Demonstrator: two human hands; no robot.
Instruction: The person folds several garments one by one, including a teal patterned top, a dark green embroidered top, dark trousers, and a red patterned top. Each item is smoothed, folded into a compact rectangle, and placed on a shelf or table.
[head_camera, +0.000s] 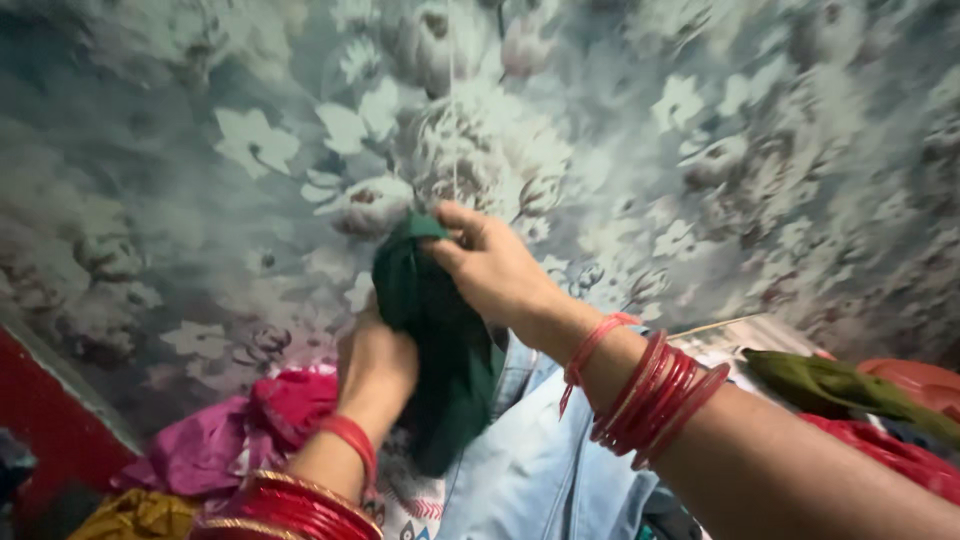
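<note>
1. The dark green soft cloth garment (440, 350) hangs crumpled and vertical at frame centre, above a pale blue denim garment (540, 470) and in front of a grey floral-print bed sheet (200, 150).
2. The right hand (495, 270) grips the garment's top edge; its fingers (455, 225) are pinched closed on the cloth, wrist angled down, red bangles (655, 400) on the forearm.
3. The left hand (375, 365) is closed on the garment's left side, knuckles up.
4. A magenta crumpled cloth (230, 440) lies lower left; an olive green cloth (840, 385) lies at right.
</note>
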